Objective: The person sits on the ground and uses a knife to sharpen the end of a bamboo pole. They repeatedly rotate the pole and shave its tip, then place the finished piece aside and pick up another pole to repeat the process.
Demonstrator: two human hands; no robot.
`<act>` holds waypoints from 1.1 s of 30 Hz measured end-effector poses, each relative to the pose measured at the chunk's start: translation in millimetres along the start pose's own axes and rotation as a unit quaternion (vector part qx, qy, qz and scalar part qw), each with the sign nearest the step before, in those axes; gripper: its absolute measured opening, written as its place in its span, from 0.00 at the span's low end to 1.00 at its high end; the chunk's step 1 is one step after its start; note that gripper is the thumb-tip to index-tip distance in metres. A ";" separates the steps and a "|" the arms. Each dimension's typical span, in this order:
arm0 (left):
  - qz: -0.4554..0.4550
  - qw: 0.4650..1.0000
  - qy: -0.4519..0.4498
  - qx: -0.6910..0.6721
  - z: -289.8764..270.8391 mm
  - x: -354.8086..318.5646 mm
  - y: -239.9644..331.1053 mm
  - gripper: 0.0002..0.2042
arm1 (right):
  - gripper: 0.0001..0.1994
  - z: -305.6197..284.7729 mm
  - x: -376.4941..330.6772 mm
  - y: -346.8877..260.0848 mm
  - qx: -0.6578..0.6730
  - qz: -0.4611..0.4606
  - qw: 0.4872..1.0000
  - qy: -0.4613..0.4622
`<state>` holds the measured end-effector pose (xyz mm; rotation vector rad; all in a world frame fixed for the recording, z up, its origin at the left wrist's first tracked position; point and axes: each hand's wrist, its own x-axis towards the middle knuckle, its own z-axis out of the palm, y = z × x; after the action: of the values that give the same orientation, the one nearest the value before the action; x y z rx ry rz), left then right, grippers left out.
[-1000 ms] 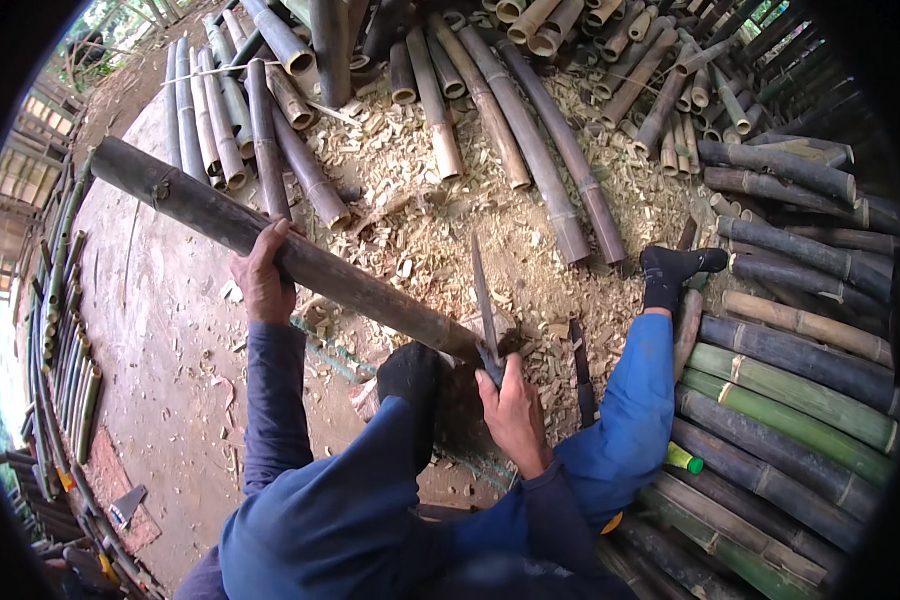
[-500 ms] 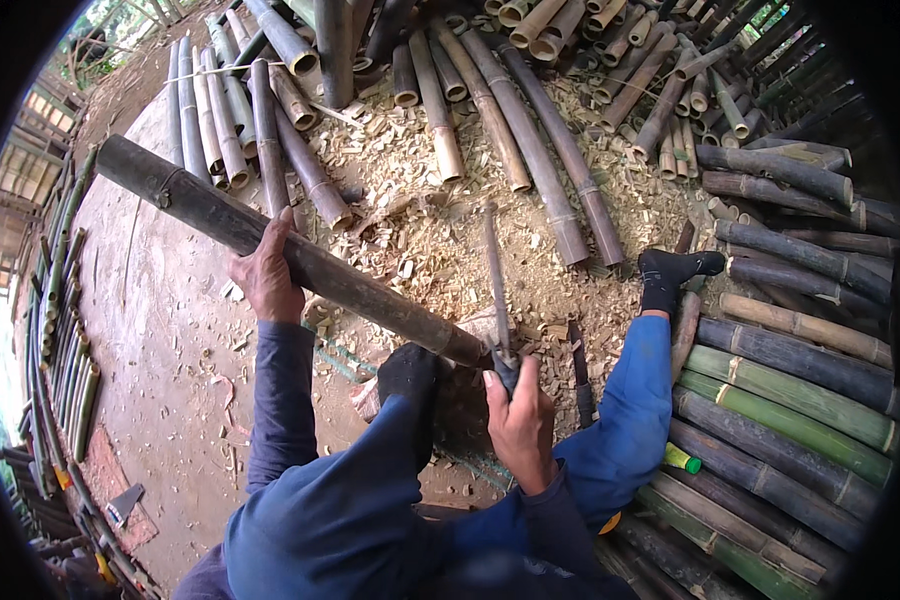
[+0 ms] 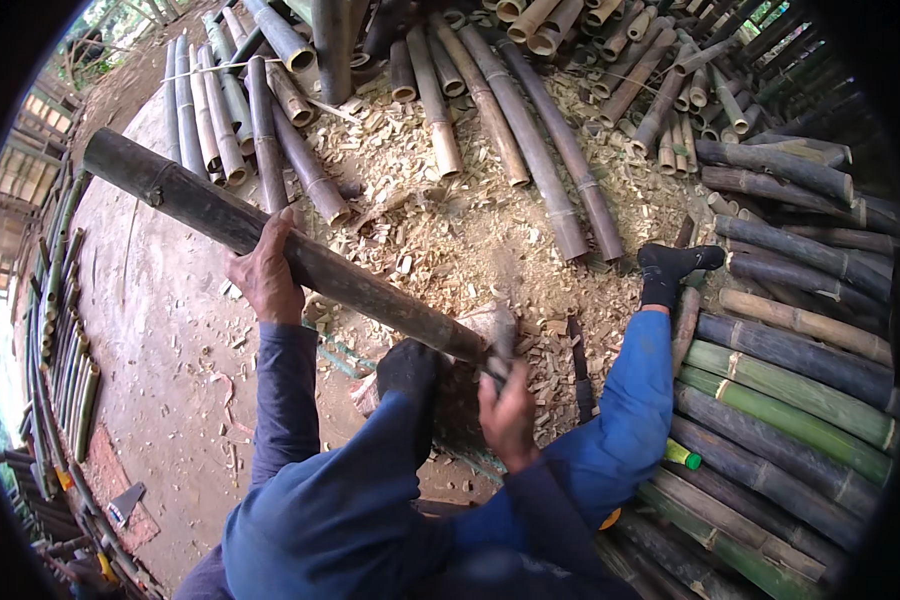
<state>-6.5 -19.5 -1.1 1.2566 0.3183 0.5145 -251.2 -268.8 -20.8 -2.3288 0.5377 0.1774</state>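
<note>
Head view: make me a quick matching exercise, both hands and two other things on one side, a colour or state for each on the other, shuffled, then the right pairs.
Column one
1. left hand
2. wood chips
3. right hand
4. trousers

Column two
A. gripping a tool handle, blurred
B. blue
C. clasping the dark bamboo pole
D. pale, scattered

Pairs: 1-C, 2-D, 3-A, 4-B

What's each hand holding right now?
Left hand: closed, holding the bamboo.
Right hand: closed, holding the knife, which is blurred.
</note>
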 end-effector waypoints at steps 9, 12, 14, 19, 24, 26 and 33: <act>-0.041 0.988 -0.127 -0.076 -15.2 -2.2 8.1 0.15 | 0.18 2.8 -5.9 7.7 0.075 -0.062 0.991 0.096; -0.059 0.986 -0.125 -0.093 -18.0 -2.7 9.2 0.15 | 0.18 7.6 -1.3 6.9 -0.003 -0.017 0.999 0.032; -0.090 0.986 -0.108 -0.085 -16.3 -0.1 8.0 0.16 | 0.18 9.3 8.3 8.6 -0.079 0.068 0.993 -0.059; -0.074 0.974 -0.169 -0.134 -18.4 -1.1 6.0 0.19 | 0.16 10.6 4.1 23.4 0.036 -0.017 0.999 0.034; -0.071 0.964 -0.206 -0.152 -23.6 -5.3 13.9 0.24 | 0.17 32.1 4.4 29.1 0.019 0.015 0.999 0.041; -0.043 0.968 -0.216 -0.116 -23.4 -6.3 18.8 0.26 | 0.19 32.4 9.8 29.0 -0.053 0.045 0.998 0.004; -0.036 0.999 -0.002 -0.027 -15.1 -4.1 25.2 0.15 | 0.15 -0.9 -10.3 19.4 0.106 -0.077 0.987 0.094</act>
<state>-22.4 -3.9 18.5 1.1892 0.3440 0.4559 -268.9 -278.6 -29.5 -2.1782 0.4417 -0.1673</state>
